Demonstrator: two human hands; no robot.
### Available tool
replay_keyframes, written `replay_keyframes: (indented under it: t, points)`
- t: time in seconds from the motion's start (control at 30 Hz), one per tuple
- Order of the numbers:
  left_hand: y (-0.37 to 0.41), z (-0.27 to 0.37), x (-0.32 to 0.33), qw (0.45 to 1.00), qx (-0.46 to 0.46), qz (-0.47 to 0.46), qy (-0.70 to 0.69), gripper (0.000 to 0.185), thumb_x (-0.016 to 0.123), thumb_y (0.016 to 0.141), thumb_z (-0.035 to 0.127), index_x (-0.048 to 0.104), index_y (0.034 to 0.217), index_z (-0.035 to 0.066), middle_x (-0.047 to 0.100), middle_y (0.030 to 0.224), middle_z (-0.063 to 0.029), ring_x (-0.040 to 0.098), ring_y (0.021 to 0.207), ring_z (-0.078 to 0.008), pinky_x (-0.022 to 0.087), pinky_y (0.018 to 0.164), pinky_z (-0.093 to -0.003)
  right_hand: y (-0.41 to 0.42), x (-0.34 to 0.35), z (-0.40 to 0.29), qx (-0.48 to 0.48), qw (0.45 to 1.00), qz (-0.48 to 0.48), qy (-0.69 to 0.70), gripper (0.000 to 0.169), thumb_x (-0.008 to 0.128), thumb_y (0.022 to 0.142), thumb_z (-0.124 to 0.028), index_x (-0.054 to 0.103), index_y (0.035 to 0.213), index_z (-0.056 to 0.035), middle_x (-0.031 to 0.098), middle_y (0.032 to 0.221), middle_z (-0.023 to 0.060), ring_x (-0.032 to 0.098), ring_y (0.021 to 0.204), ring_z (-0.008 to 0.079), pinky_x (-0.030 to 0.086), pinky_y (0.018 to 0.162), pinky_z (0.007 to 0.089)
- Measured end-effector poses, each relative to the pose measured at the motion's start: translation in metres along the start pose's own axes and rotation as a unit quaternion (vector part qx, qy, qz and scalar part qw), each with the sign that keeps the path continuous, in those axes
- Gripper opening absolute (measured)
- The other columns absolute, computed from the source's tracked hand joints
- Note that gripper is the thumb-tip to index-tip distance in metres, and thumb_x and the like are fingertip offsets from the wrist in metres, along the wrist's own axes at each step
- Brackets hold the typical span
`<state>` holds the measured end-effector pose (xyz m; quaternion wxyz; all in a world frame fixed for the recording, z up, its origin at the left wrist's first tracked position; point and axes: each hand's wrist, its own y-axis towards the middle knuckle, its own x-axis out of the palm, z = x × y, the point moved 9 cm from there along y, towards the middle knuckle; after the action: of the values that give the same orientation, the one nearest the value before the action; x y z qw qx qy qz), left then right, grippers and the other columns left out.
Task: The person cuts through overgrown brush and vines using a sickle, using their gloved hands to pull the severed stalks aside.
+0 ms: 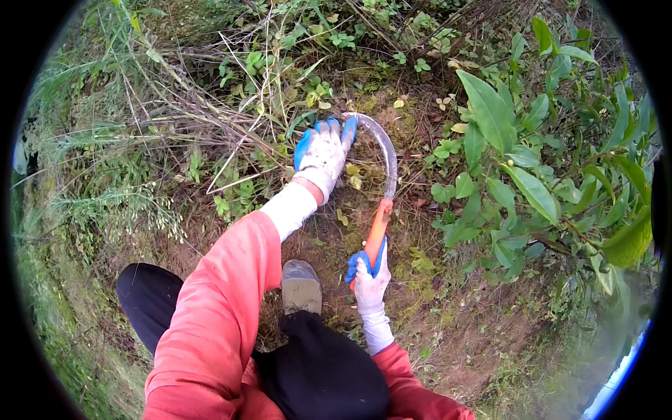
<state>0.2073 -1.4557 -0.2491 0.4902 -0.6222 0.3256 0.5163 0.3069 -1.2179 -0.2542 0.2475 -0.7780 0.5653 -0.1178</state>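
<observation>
My right hand (371,281), in a white glove with blue coating, grips the orange handle of a sickle (376,231). Its curved metal blade (387,152) arcs forward and left over the ground. The blade's tip ends beside the fingers of my left hand (324,152), which wears a matching soiled glove. That hand is palm down over low weeds, fingers spread; its palm side is hidden, and no stems show in its grasp. Dry stalks (226,118) and green weeds lie just to its left.
A leafy shrub (520,173) leans in from the right, near the sickle. Low plants (257,60) and dry grass cover the ground ahead. My boot (302,289) stands on bare, mossy soil between my arms. Feathery weeds (126,205) grow at the left.
</observation>
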Motion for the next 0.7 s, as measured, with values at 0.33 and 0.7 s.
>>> replay_keyframes:
  t: [0.33,0.7]
  points:
    - [-0.014,-0.019,-0.02,0.975,0.106,0.09,-0.173,0.013,0.061,0.072,0.014,0.059,0.082,0.007,0.061,0.075,-0.0122,0.061,0.075,-0.0314,0.047,0.067,-0.0424,-0.013,0.014,0.044,0.068,0.996,-0.047,0.038,0.064,0.053,0.085,0.001,0.029,0.143,-0.0109,0.058,0.077,0.0052,0.051,0.054,0.0093,0.047,0.048,0.0242]
    - [-0.112,-0.064,0.031,0.994,0.106,-0.038,-0.004,0.062,0.059,0.072,0.009,0.041,0.13,0.004,0.053,0.111,-0.0151,0.051,0.105,-0.0282,0.04,0.088,-0.0411,-0.034,-0.009,-0.013,-0.004,1.0,0.001,0.01,0.068,0.051,0.085,0.004,0.023,0.146,-0.0082,0.057,0.074,0.0041,0.051,0.054,0.0091,0.049,0.053,0.0252]
